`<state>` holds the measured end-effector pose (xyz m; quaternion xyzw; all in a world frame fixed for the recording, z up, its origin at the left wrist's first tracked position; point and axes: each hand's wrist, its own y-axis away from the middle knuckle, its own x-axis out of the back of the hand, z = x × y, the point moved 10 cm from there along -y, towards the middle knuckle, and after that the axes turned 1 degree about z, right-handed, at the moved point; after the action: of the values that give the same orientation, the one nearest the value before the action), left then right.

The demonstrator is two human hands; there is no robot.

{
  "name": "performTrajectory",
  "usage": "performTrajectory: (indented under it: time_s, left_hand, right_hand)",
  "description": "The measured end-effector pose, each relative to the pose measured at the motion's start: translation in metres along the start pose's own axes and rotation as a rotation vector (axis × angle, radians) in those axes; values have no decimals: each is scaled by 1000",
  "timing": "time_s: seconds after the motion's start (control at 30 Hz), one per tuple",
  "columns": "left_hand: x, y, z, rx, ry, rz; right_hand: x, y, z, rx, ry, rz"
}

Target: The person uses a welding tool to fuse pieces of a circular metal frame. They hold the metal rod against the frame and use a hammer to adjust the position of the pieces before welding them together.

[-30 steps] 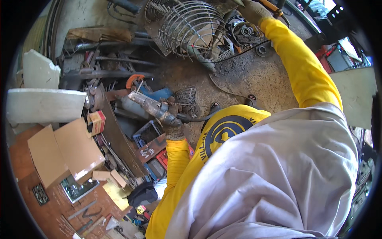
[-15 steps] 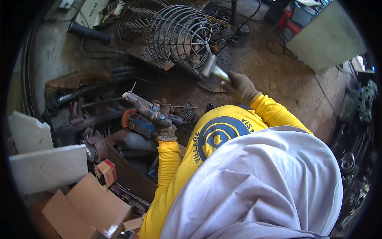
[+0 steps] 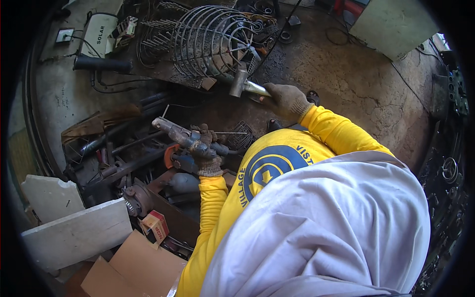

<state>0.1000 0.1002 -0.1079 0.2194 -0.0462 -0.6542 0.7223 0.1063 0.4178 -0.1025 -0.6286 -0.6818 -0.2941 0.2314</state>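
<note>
My right hand (image 3: pixel 286 100), in a brown knit glove, is wrapped round the pale handle of a hammer (image 3: pixel 239 81). The hammer's dull metal head hangs in the air on the near side of a round wire cage (image 3: pixel 213 42). My left hand (image 3: pixel 208 161), also gloved, grips a greasy metal shaft with a yoke-like joint (image 3: pixel 180 134), tilted up to the left. A thin rod sticks up near its far end, and another points right. Beside it is a ribbed, spring-like part (image 3: pixel 220 148); whether it is attached, I cannot tell. My left fingers are partly hidden.
Scrap metal and pipes (image 3: pixel 133 163) crowd the left side. Nearer stand pale boards (image 3: pixel 79 230), an open cardboard box (image 3: pixel 141 267) and a small red-and-white carton (image 3: pixel 156 225). A leaning panel (image 3: pixel 393 27) is at the far right. Metal parts (image 3: pixel 450 198) line the right edge.
The whole view has shifted slightly. My right hand and the hammer have moved left, toward the jointed shaft. My left hand still holds the shaft in nearly the same place.
</note>
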Motion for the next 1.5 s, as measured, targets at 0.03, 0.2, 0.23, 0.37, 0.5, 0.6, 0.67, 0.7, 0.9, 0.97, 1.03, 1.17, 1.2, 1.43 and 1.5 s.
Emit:
performTrajectory:
  time_s: [0.03,0.2,0.23,0.37,0.5,0.6,0.67,0.7,0.9,0.97,1.03,1.17,1.2,1.43,1.5]
  left_hand:
    - [8,-5,-4,-19,32,30]
    - [20,-6,-10,-48,19,136]
    - [22,-9,-14,-11,-2,130]
    - [29,-17,-16,-21,-45,67]
    - [17,-11,-8,-101,-11,119]
    - [14,-22,-13,-56,36,29]
    - [18,-21,-14,-52,-1,68]
    - [19,-20,-12,-49,-23,88]
    - [1,-15,-1,-49,23,30]
    - [-10,-13,3,-43,-4,70]
    - [-22,-16,0,-11,18,40]
    - [-28,-30,-3,-11,127,-159]
    - [-31,-31,-3,-37,142,-181]
    - [12,-41,-37,72,132,-262]
    - [-52,-25,-20,21,360,-429]
  right_hand:
    - [-3,2,-2,6,12,-48]
    - [5,-5,2,-13,-28,-15]
    - [0,-3,2,-3,-20,-35]
    - [0,5,-16,67,-20,-86]
    - [11,-7,-4,-6,16,-14]
    - [-7,2,-6,81,-18,-161]
    - [-15,10,-7,92,-36,-196]
    - [-16,11,-1,71,-39,-186]
    - [-8,18,22,23,-112,-156]
    - [-6,25,41,-7,-141,-101]
    - [-3,31,63,-60,-125,-141]
    - [10,39,88,-155,-76,-227]
    - [12,42,97,-166,-66,-239]
    - [25,53,145,-311,-59,-356]
    - [34,53,161,-348,-73,-329]
